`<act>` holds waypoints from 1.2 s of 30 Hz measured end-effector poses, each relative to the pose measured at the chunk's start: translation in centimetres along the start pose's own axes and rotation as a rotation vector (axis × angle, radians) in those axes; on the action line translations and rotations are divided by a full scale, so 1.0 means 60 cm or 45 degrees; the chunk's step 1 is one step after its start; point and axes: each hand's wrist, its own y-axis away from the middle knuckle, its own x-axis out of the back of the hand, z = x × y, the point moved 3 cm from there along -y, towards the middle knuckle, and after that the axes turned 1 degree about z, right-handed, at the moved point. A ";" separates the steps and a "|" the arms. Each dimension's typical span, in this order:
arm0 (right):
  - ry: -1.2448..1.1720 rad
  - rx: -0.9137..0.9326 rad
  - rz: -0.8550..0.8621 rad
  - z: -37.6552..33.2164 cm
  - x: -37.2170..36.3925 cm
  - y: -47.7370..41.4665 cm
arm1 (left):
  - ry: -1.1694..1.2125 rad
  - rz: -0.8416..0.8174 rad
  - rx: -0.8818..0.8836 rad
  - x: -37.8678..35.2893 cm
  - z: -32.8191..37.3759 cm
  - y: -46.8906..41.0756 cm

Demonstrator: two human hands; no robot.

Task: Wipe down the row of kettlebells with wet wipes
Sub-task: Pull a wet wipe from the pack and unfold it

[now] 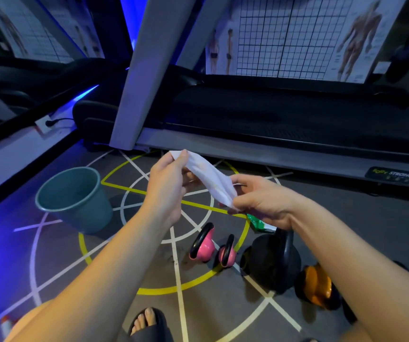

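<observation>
grey gym floor [223,314] with taped lines. left hand [167,186] and right hand [260,203] fingers pinch a crumpled white wet wipe [211,177]; pink, black, orange kettlebells [275,260] look untouched, wiping not started.

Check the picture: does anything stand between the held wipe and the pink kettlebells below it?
Nothing visible does. The white wet wipe, stretched between left hand and right hand, hangs above the two pink kettlebells with only bare floor between.

right hand [260,201] hides green packet [257,223].
</observation>
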 end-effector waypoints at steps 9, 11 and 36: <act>-0.024 0.041 0.157 0.005 0.003 -0.016 | -0.334 0.005 -0.208 0.013 -0.002 -0.007; -0.300 -0.008 -0.035 -0.006 0.003 -0.014 | -0.386 -0.037 -0.224 0.008 -0.008 -0.006; 0.058 0.198 0.408 0.000 -0.012 -0.050 | -0.921 -0.252 -0.309 0.065 -0.022 -0.042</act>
